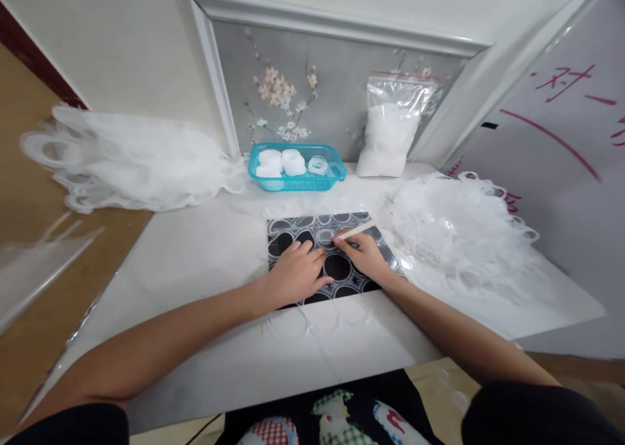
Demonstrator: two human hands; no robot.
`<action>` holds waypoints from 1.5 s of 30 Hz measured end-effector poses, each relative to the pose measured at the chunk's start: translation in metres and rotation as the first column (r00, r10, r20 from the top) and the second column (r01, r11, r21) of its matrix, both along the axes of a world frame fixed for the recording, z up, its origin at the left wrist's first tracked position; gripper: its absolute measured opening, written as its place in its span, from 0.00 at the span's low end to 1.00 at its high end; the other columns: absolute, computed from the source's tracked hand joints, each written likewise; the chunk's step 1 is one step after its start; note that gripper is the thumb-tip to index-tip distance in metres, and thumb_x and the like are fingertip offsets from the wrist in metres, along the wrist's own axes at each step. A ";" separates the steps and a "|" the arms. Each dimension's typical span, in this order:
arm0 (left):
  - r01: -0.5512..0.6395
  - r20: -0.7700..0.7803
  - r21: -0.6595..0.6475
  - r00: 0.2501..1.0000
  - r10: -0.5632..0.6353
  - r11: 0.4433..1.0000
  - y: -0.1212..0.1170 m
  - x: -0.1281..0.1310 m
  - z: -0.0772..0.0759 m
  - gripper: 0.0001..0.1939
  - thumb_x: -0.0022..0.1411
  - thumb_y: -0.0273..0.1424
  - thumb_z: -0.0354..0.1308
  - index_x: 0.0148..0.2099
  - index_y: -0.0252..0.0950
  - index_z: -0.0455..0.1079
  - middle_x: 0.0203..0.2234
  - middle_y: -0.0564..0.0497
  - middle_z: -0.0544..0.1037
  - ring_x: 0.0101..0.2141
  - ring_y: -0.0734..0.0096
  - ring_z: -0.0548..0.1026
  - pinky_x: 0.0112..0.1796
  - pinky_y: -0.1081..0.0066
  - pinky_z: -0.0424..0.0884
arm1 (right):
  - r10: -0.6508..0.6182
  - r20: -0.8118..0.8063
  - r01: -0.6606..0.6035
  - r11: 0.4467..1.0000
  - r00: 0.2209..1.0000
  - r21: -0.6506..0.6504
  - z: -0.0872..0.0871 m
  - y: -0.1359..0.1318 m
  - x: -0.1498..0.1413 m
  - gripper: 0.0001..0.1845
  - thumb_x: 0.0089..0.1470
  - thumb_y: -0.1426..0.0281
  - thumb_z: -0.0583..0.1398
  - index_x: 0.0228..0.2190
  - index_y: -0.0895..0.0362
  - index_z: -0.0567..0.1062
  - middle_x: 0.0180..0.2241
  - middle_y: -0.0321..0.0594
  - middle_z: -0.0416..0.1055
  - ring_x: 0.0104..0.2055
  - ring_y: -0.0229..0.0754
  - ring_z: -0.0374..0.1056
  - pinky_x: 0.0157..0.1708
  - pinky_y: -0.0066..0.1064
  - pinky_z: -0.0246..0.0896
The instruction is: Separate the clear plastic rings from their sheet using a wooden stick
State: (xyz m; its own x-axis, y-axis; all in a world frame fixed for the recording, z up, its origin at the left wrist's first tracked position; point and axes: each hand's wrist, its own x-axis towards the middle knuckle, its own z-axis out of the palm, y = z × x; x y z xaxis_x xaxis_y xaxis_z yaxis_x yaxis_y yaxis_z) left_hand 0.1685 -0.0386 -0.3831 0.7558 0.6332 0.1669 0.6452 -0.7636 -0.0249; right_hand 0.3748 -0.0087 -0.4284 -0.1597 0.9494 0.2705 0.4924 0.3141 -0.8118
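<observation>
Both hands rest on a black mat patterned with clear rings (pixel 336 269): left hand (pixel 295 274) flat, right hand (pixel 364 255) pinching a thin pale stick (pixel 355 231).

A dark mat (pixel 342 282) with a pattern of silver circles lies flat on the white desk (pixel 205 263). A thin pale stick (pixel 355 231) is held tilted, its tip touching the mat.

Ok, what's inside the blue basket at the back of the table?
The blue basket holds white tape-like rolls, two or three stacked at its left and middle, and one clearer ring at its right. The basket's front wall and the rolls hide its floor, so anything beneath them can't be seen.
</observation>
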 end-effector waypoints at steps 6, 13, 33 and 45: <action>-0.038 0.017 -0.020 0.999 0.038 0.999 -0.003 0.000 -0.016 0.28 0.69 0.46 0.46 0.58 0.28 0.67 0.53 0.44 0.73 0.45 0.56 0.67 0.44 0.60 0.63 | 0.048 0.032 -0.047 0.999 0.998 -0.021 0.000 0.009 0.000 0.15 0.57 0.59 0.58 0.36 0.55 0.80 0.40 0.45 0.78 0.54 0.52 0.68 0.51 0.43 0.64; -0.038 0.031 -0.047 0.999 0.040 0.998 -0.002 -0.002 -0.014 0.28 0.69 0.46 0.46 0.58 0.28 0.66 0.53 0.45 0.72 0.45 0.56 0.66 0.44 0.60 0.63 | 0.074 0.195 -0.093 0.992 0.978 0.090 0.003 -0.004 -0.003 0.12 0.60 0.65 0.56 0.36 0.54 0.80 0.41 0.42 0.78 0.56 0.52 0.66 0.53 0.47 0.62; 0.074 0.006 -0.029 0.997 -0.074 0.997 0.017 0.046 0.003 0.22 0.67 0.45 0.51 0.49 0.31 0.73 0.46 0.42 0.76 0.46 0.55 0.68 0.44 0.61 0.62 | -0.077 0.085 0.074 0.996 0.993 0.043 0.003 0.001 0.051 0.15 0.57 0.59 0.56 0.34 0.54 0.79 0.39 0.41 0.79 0.49 0.49 0.72 0.51 0.42 0.64; 0.036 0.013 -0.086 0.999 -0.035 0.996 0.013 0.052 -0.010 0.27 0.67 0.46 0.51 0.56 0.29 0.68 0.53 0.42 0.72 0.49 0.54 0.66 0.44 0.59 0.63 | -0.144 -0.017 0.145 0.989 0.989 0.020 0.007 0.005 0.045 0.20 0.57 0.56 0.56 0.25 0.55 0.79 0.39 0.42 0.79 0.46 0.50 0.73 0.47 0.40 0.68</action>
State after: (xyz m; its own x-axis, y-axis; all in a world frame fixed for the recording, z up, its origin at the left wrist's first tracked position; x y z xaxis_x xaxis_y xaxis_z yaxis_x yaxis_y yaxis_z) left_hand 0.2203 -0.0252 -0.3926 0.7763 0.6185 0.1218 0.6177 -0.7849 0.0493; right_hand 0.4199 -0.0039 -0.4213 -0.0168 0.9563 0.2920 0.5215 0.2575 -0.8135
